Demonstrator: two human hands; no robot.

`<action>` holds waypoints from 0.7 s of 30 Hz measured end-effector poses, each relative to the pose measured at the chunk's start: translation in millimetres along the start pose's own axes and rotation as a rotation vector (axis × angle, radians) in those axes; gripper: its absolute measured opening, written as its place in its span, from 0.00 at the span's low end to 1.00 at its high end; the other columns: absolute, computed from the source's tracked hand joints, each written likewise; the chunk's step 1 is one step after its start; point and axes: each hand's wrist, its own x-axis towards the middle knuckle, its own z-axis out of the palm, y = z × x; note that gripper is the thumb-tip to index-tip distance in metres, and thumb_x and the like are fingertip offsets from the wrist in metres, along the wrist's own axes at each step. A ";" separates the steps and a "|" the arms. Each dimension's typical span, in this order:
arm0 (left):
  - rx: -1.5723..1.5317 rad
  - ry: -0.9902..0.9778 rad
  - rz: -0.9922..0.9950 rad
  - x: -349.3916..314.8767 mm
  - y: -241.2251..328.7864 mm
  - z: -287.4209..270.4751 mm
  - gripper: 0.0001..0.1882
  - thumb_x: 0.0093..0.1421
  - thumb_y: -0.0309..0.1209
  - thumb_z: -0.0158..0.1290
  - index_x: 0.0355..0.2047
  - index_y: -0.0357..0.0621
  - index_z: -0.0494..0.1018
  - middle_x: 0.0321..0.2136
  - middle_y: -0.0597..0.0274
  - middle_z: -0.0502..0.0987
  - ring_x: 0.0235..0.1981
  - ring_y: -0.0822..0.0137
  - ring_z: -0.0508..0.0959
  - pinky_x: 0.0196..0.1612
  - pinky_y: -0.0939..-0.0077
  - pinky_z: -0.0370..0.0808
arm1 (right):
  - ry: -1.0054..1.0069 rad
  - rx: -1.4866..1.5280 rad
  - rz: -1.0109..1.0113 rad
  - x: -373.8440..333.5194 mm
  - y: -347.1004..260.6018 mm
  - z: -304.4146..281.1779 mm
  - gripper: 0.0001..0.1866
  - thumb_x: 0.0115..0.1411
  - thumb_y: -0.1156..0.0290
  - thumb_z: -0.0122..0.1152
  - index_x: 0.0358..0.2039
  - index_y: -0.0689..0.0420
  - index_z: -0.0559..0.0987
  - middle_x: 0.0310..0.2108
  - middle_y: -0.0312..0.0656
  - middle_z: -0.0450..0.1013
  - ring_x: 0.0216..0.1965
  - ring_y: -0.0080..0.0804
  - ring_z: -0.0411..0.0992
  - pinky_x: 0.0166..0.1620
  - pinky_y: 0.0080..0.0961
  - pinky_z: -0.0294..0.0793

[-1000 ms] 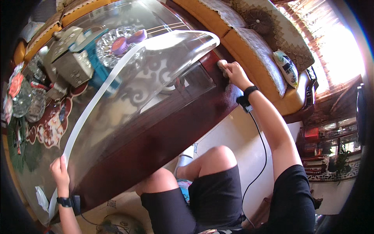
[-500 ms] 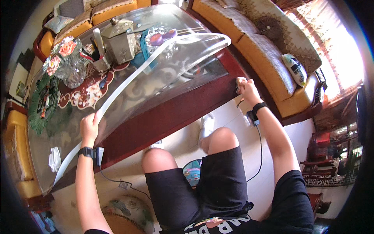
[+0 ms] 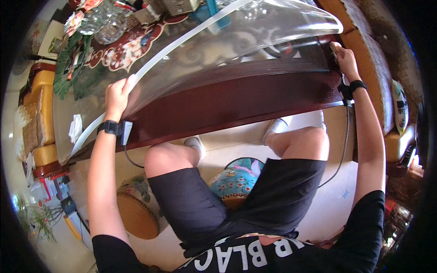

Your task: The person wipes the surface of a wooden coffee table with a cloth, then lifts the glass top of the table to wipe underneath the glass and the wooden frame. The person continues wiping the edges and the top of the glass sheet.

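Observation:
My left hand (image 3: 117, 98) is closed on the white-edged rim of a clear plastic table cover (image 3: 182, 68), holding its front part up in a curve. Beneath the raised cover shows the dark red wooden tabletop (image 3: 227, 93). My right hand (image 3: 348, 63) is at the table's right end, by the corner. Its fingers are curled around something small and dark that I cannot make out. Both wrists wear black straps with small devices.
On the covered table are a glass vase (image 3: 107, 25) with flowers, a floral mat (image 3: 132, 48), a green fringed mat (image 3: 70, 68) and a crumpled tissue (image 3: 75, 128). A sofa (image 3: 368, 50) stands close on the right. Drum-shaped stools (image 3: 236, 179) are below.
The view has shifted nearer to the table's front. My right hand has moved forward from the front corner to the right end. My left hand keeps its hold on the cover.

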 end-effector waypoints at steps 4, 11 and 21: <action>-0.019 -0.012 -0.029 -2.1 -1.4 2.1 0.25 0.69 0.51 0.50 0.32 0.40 0.78 0.26 0.41 0.74 0.30 0.37 0.75 0.30 0.55 0.70 | 0.057 -0.101 0.000 -26.4 -23.6 18.7 0.15 0.64 0.71 0.56 0.49 0.61 0.82 0.43 0.57 0.74 0.49 0.52 0.72 0.55 0.39 0.70; 0.085 -0.071 -0.069 4.0 5.7 5.4 0.25 0.68 0.54 0.47 0.33 0.44 0.77 0.34 0.44 0.79 0.40 0.38 0.78 0.40 0.48 0.74 | 0.017 0.155 -0.318 -86.1 -179.8 26.5 0.08 0.66 0.76 0.56 0.42 0.59 0.81 0.34 0.48 0.74 0.38 0.42 0.75 0.41 0.37 0.75; -0.220 -0.075 -0.074 -18.8 -26.3 -2.0 0.22 0.67 0.43 0.54 0.26 0.34 0.72 0.22 0.44 0.72 0.24 0.46 0.69 0.32 0.58 0.68 | 0.047 0.142 -0.161 -95.8 -192.5 24.0 0.14 0.61 0.79 0.53 0.46 0.52 0.79 0.38 0.54 0.73 0.41 0.54 0.73 0.47 0.44 0.75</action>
